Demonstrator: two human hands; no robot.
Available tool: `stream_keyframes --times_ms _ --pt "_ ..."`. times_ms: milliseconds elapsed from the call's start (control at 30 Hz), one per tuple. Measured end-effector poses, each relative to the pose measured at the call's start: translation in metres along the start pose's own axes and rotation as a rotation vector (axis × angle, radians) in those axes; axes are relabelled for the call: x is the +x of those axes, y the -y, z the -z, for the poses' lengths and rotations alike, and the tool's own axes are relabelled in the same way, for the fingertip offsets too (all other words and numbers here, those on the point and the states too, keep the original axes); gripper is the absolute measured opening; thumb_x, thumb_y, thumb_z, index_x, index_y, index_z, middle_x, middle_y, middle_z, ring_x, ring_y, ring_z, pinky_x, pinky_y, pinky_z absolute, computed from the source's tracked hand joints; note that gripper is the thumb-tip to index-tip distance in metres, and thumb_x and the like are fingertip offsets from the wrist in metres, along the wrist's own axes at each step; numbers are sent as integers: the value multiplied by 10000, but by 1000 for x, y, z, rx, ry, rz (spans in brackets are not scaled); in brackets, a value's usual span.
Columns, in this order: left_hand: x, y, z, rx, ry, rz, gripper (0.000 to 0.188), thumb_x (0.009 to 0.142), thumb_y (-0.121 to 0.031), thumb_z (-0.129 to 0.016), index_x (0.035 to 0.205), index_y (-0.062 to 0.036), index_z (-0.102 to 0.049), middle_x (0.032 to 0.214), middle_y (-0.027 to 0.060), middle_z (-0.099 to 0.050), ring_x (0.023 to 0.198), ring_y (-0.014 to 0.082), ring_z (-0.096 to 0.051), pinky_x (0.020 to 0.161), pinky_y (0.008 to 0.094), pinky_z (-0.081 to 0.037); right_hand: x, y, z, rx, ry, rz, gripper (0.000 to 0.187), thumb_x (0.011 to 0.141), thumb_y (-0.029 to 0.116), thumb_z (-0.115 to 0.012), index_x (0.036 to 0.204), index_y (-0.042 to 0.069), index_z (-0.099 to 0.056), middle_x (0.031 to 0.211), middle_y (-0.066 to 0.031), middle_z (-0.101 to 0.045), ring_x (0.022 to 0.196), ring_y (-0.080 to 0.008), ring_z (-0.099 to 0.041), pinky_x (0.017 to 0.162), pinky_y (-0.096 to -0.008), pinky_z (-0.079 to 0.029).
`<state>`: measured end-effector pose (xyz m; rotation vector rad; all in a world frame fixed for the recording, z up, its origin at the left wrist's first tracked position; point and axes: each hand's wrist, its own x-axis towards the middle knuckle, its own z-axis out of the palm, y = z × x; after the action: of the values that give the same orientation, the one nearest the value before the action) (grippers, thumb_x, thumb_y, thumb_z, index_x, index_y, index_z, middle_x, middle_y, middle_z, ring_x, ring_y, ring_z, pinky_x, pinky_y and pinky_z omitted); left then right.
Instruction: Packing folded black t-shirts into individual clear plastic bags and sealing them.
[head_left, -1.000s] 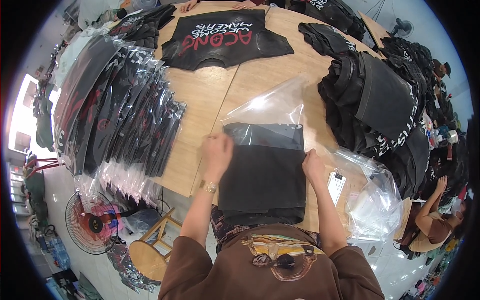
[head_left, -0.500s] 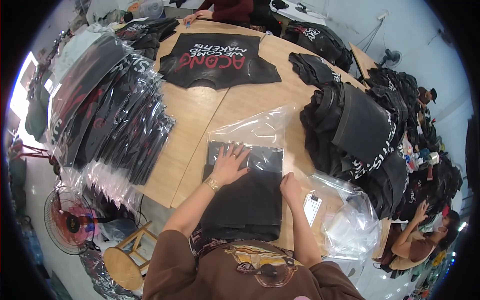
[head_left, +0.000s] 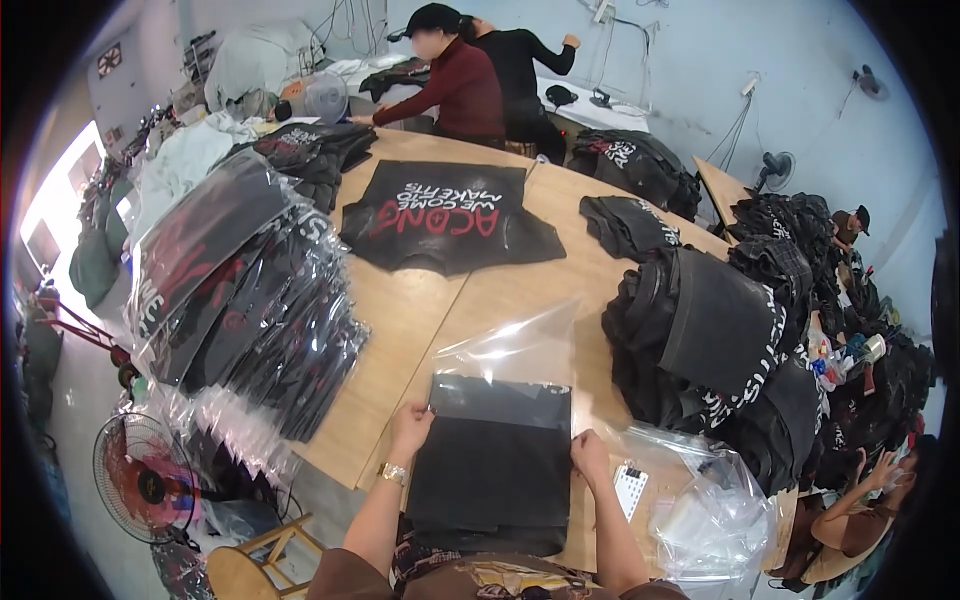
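Observation:
A black shirt (head_left: 490, 475), folded into a rectangle, lies in front of me at the table edge. Its far part is inside a clear plastic bag (head_left: 520, 345), whose loose end stretches beyond it across the wood. My left hand (head_left: 411, 430) is closed at the left edge of the bundle, pinching the bag's side near the shirt's far corner. At the opposite edge, a little nearer to me, my right hand (head_left: 589, 453) is closed with the bag's side between its fingers. Further off, a black shirt (head_left: 450, 220) with red and white print lies spread flat.
Bagged black shirts (head_left: 250, 290) are stacked in a slanting pile at left. Unbagged folded shirts (head_left: 710, 320) stand heaped at right. Near my right forearm are a white card (head_left: 629, 488) and clear bags (head_left: 710, 520). A wooden stool (head_left: 260, 565) and fan (head_left: 145, 480) stand at left; co-workers are around.
My left hand has left the top of the shirt and now grips the bag's left edge. The right hand stays at the right edge. The view has tilted upward, showing people across the table.

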<state>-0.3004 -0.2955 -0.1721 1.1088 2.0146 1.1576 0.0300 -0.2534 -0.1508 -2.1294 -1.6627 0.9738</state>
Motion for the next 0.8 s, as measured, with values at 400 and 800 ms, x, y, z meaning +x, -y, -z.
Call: stream_keyframes --times_ms 400,800 --pt "-15 -19 10 219 87 54 144 784 -106 -545 850 -24 -644 742 137 -649 711 260 -634 653 351 -484 -33 -3 -3 -174 -221 124 224 834 206 -460 857 -1 -541 776 -275 -592 764 -424 -579 681 -486 -454" --pt "-67 7 28 123 206 192 170 822 -152 -550 861 -10 -636 725 136 -649 672 240 -640 603 333 -480 -67 -19 -2 -171 -230 105 178 839 193 -473 843 20 -516 722 -219 -598 700 -397 -584 625 -484 -457"
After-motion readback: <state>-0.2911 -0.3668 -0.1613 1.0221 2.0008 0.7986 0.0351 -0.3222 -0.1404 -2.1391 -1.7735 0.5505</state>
